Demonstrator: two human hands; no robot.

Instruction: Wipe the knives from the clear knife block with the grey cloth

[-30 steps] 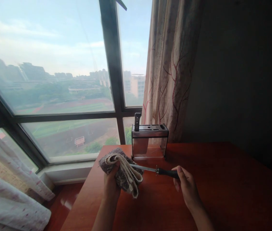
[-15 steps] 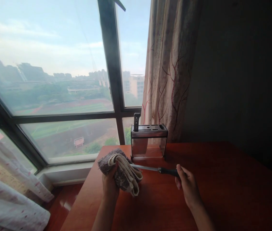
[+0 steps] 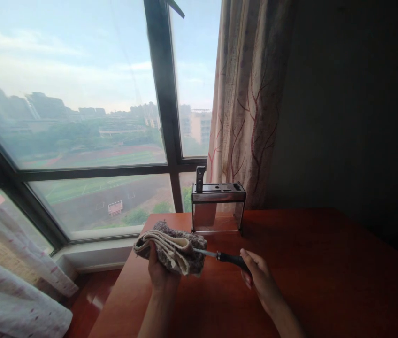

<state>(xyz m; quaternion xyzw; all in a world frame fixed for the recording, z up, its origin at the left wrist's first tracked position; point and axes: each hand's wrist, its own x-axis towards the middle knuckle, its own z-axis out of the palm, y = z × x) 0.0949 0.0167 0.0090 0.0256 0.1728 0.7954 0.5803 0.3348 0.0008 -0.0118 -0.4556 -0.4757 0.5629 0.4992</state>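
Observation:
My left hand point(image 3: 162, 272) grips a folded grey-and-cream towel point(image 3: 174, 246), thumb on its near side. From the towel's right side comes the slim metal shaft of a honing steel point(image 3: 209, 253); its far end is hidden in the folds. Closed around the black handle of the steel is my right hand point(image 3: 258, 272), to the right and slightly lower. Both hands are above the table. Behind them stands a knife block point(image 3: 219, 198) with a metal top and clear sides. A black-handled knife point(image 3: 200, 179) sticks up from its left slot.
The reddish-brown wooden table point(image 3: 311, 253) reaches toward a large window with a dark frame point(image 3: 96, 173). A patterned curtain point(image 3: 244, 103) hangs behind the knife block. Another curtain point(image 3: 12, 281) hangs at the lower left, beside the table's left edge.
My right hand has moved left and down, and less of the steel's shaft shows outside the towel. My left hand has turned the towel so its folds lie flatter.

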